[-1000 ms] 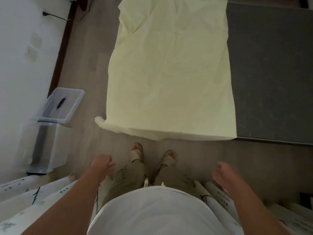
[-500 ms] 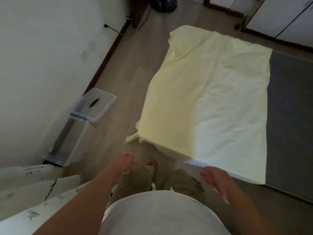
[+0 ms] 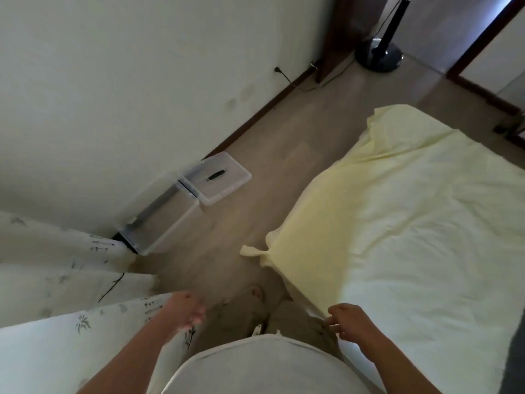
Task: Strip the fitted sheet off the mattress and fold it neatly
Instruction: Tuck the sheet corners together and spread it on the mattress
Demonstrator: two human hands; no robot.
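At the fitted sheet (image 3: 397,237) edge, the right hand (image 3: 350,322) curls, grip unclear; the left hand (image 3: 186,309) hangs loose, empty.

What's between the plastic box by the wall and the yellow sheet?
Only a strip of floor lies between the plastic box and the sheet; the head view shows it.

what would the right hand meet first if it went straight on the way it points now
Most likely the near edge of the yellow fitted sheet, just past the fingertips of the right hand; whether they touch is unclear.
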